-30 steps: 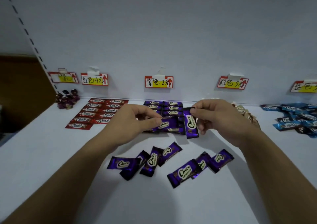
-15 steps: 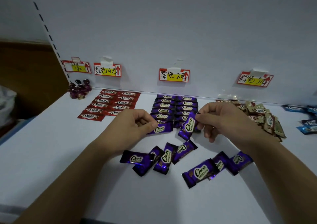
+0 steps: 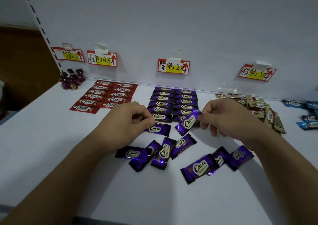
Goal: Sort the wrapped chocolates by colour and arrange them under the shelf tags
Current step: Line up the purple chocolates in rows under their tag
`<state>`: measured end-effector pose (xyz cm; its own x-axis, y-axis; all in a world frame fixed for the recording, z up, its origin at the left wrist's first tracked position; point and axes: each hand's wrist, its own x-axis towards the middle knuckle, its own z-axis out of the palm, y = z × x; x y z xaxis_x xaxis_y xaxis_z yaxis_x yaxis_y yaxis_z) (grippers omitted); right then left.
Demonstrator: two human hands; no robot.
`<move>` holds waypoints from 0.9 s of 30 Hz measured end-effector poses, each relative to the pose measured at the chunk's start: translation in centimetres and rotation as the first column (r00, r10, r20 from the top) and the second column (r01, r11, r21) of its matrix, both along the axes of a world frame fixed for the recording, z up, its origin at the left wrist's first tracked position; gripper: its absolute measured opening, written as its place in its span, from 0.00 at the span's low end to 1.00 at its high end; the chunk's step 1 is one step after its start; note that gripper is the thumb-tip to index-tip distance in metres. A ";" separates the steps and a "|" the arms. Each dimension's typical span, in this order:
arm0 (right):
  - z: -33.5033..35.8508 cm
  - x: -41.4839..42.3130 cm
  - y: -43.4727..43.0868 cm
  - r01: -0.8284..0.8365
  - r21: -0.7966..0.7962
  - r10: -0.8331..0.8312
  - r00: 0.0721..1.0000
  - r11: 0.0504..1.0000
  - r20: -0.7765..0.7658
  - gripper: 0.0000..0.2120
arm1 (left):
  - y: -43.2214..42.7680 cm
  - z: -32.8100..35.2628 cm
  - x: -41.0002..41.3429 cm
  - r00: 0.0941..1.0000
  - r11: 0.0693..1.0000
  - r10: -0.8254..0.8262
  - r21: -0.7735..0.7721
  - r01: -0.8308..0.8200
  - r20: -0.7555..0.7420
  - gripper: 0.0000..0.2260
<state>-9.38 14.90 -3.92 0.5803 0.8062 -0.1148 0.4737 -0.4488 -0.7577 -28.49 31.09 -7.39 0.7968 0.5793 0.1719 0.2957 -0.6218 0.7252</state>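
Shelf (image 3: 51, 138), white back panel (image 3: 172, 18), seen from the head camera.

Left hand (image 3: 127, 119): thumb and forefinger curled, pinching the left end of bar A (image 3: 157, 128), which is purple. Bar A lies level with its label up, just in front of the left column of the purple rows (image 3: 173, 102). Cannot tell whether it rests on the shelf or is held just off it.

Right hand (image 3: 227, 116): thumb and forefinger pinch the upper right end of bar B (image 3: 188, 122), also purple. The other fingers are loosely curled beneath. Bar B is tilted with its lower end towards the left, in front of the right column. Bars A and B are near each other but apart.

Purple rows: two columns, labels up, directly under the purple tag (image 3: 173, 67) taped to the back panel.

Loose purple bars lie nearer the camera. A group of four (image 3: 154, 153) overlaps below the left hand. A group of three (image 3: 216, 162) overlaps below the right wrist.

Red rows (image 3: 106, 94): two columns under the red tag (image 3: 102, 59), left of the purple rows and apart from them.

Brown heap (image 3: 263, 109): an unsorted pile under the brown tag (image 3: 257, 72), right of the purple rows and partly hidden behind the right hand.

Blue bars (image 3: 308, 114): scattered at the right edge of the frame.

Foil sweets (image 3: 72, 79): a small dark cluster in the far left corner, under the "10" tag (image 3: 68, 54).
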 end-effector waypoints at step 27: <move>0.6 -1.4 0.0 -0.268 -0.227 0.340 0.852 0.936 0.398 0.04 | 0.8 -0.3 -0.2 0.982 0.938 -0.092 0.315 0.142 -0.166 0.02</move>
